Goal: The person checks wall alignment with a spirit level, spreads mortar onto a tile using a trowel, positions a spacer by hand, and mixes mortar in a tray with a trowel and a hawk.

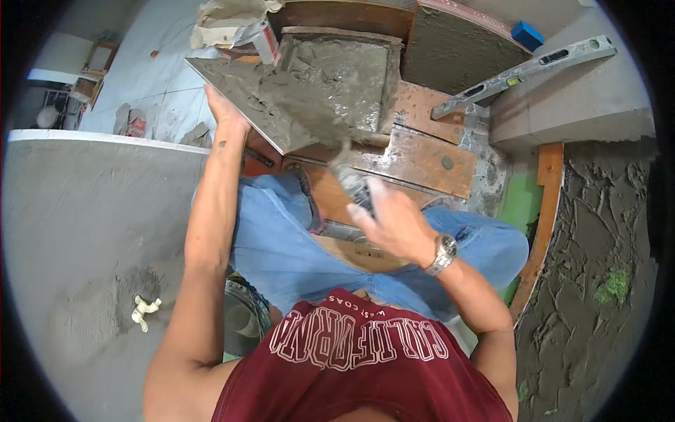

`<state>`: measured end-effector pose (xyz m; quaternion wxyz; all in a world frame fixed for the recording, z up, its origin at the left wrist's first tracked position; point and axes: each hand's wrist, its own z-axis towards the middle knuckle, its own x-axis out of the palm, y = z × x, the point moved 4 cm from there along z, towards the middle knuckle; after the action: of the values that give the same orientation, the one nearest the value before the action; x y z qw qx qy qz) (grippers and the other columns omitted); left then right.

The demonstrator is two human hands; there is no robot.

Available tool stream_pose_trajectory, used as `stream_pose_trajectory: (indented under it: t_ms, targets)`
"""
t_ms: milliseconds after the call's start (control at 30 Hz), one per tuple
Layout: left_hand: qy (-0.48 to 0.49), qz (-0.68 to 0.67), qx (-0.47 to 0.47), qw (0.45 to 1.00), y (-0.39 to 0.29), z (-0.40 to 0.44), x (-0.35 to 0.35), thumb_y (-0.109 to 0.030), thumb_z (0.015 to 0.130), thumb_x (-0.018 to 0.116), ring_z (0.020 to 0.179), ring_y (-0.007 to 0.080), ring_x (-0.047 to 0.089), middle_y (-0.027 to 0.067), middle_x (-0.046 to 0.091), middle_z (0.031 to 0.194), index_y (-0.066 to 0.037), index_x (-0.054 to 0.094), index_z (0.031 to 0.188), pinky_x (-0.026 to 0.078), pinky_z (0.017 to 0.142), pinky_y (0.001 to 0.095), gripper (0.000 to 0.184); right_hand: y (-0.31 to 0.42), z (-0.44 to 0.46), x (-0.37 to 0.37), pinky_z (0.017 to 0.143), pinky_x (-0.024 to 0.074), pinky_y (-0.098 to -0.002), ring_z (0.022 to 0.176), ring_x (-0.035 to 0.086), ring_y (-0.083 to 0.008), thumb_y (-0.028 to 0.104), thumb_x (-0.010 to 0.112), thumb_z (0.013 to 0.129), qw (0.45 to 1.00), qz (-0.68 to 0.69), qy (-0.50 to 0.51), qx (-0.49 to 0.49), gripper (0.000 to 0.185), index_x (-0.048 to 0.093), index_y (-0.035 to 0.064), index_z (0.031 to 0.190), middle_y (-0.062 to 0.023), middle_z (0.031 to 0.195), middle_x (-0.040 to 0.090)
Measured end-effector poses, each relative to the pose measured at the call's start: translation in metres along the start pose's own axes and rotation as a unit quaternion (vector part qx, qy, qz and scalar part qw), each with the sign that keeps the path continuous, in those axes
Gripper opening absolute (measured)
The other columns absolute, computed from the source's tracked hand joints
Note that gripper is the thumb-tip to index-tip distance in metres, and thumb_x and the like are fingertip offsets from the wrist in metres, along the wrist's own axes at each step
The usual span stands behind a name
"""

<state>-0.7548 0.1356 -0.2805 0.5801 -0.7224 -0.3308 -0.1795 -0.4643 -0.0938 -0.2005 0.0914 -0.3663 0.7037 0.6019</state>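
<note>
My left hand (223, 111) grips the lower left edge of a tile (256, 126), tilted, its upward face coated in wet grey mortar. My right hand (399, 224) is closed around the handle of a trowel (349, 176), smeared by motion, its blade at the tile's lower right. Just behind the tile lies a shallow wooden tray (390, 88) filled with wet mortar (337, 67). The tile covers part of the tray's left side. My left fingers under the tile are hidden.
A spirit level (524, 77) leans at the right, near a mortar-coated tile (457, 53) with a blue block (527, 35) beside it. A bucket (242, 316) stands by my left thigh. A tap (145, 311) juts from the left wall. Mortar covers the right wall (598, 232).
</note>
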Motion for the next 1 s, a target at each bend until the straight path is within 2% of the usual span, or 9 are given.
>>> stream_pose_trajectory:
  t_ms: [33,100,200,367,567,667,767,900,1000]
  targets:
    - [0.005,-0.003,0.011,1.0,-0.001,0.003,-0.006,-0.057,0.095,0.024,0.126,0.0376,0.045,0.0165,0.046,0.14,-0.007,0.044,0.139,0.034,0.106,0.0536,0.069,0.014,0.002,0.004,0.066,0.0487,-0.0513,0.071,0.062,-0.0429,0.03,0.055,0.089,0.999,-0.035,0.038,-0.006,0.036,0.047,-0.0032,0.101,-0.0249,0.076,0.063]
    - [0.015,-0.008,0.03,0.999,-0.001,0.007,-0.012,-0.057,0.095,0.023,0.127,0.0372,0.044,0.0166,0.046,0.141,-0.008,0.044,0.139,0.033,0.107,0.0535,0.07,0.023,0.003,0.016,0.067,0.0489,-0.0517,0.074,0.063,-0.0437,0.03,0.055,0.089,0.996,-0.066,0.063,-0.014,0.036,0.047,-0.003,0.101,-0.0257,0.078,0.063]
    - [-0.015,-0.015,0.01,1.0,0.002,0.008,-0.022,-0.055,0.097,0.021,0.128,0.0361,0.044,0.0149,0.046,0.14,-0.009,0.044,0.139,0.034,0.107,0.0483,0.067,0.021,0.009,0.029,0.068,0.0494,-0.0526,0.075,0.063,-0.045,0.027,0.054,0.088,0.993,-0.086,0.083,0.0,0.032,0.048,-0.0032,0.099,-0.0271,0.08,0.064]
    - [-0.039,0.039,-0.019,0.998,0.003,-0.009,-0.003,-0.055,0.098,0.026,0.129,0.0372,0.042,0.0171,0.044,0.143,-0.007,0.04,0.142,0.031,0.109,0.0514,0.066,-0.047,0.048,0.069,0.066,0.0497,-0.0533,0.073,0.063,-0.0451,0.023,0.054,0.086,0.99,-0.11,0.064,0.058,0.029,0.048,-0.003,0.096,-0.0284,0.08,0.064]
    - [-0.089,0.094,-0.017,0.991,0.002,-0.018,0.001,-0.054,0.1,0.028,0.13,0.0382,0.042,0.0187,0.041,0.144,-0.005,0.038,0.142,0.031,0.109,0.0527,0.066,-0.138,0.119,0.099,0.068,0.0505,-0.0529,0.078,0.065,-0.0431,0.027,0.058,0.085,0.991,-0.132,0.002,0.037,0.033,0.048,-0.002,0.097,-0.0277,0.082,0.065]
    - [-0.095,0.093,-0.006,0.991,0.001,-0.02,0.006,-0.053,0.1,0.027,0.13,0.0378,0.042,0.0186,0.042,0.144,-0.005,0.038,0.141,0.031,0.109,0.0527,0.064,-0.175,0.158,0.102,0.074,0.0517,-0.0508,0.085,0.065,-0.0422,0.03,0.058,0.086,0.982,-0.17,0.032,0.075,0.037,0.053,-0.0038,0.1,-0.0267,0.087,0.066]
    - [-0.077,0.075,-0.008,0.994,0.001,-0.012,0.001,-0.053,0.101,0.029,0.128,0.0374,0.043,0.0179,0.042,0.144,-0.006,0.037,0.142,0.033,0.108,0.0521,0.063,-0.199,0.188,0.09,0.084,0.0511,-0.0471,0.096,0.064,-0.0414,0.038,0.058,0.088,0.974,-0.184,0.081,0.104,0.045,0.065,-0.0049,0.101,-0.0274,0.099,0.066]
    - [-0.061,0.061,0.002,0.996,0.002,0.001,-0.003,-0.053,0.1,0.032,0.126,0.0373,0.046,0.0175,0.045,0.141,-0.006,0.038,0.141,0.035,0.107,0.0514,0.063,-0.208,0.213,0.052,0.084,0.0504,-0.0484,0.096,0.063,-0.0439,0.041,0.056,0.089,0.977,-0.173,0.046,0.115,0.049,0.064,-0.0056,0.099,-0.0293,0.098,0.065]
    - [-0.071,0.046,0.002,0.996,0.006,0.003,-0.003,-0.053,0.1,0.035,0.123,0.0364,0.048,0.0171,0.047,0.139,-0.005,0.039,0.14,0.037,0.106,0.0502,0.063,-0.199,0.22,0.014,0.082,0.0498,-0.05,0.094,0.062,-0.0459,0.043,0.056,0.088,0.983,-0.125,-0.082,0.104,0.051,0.062,-0.0067,0.097,-0.0308,0.094,0.065]
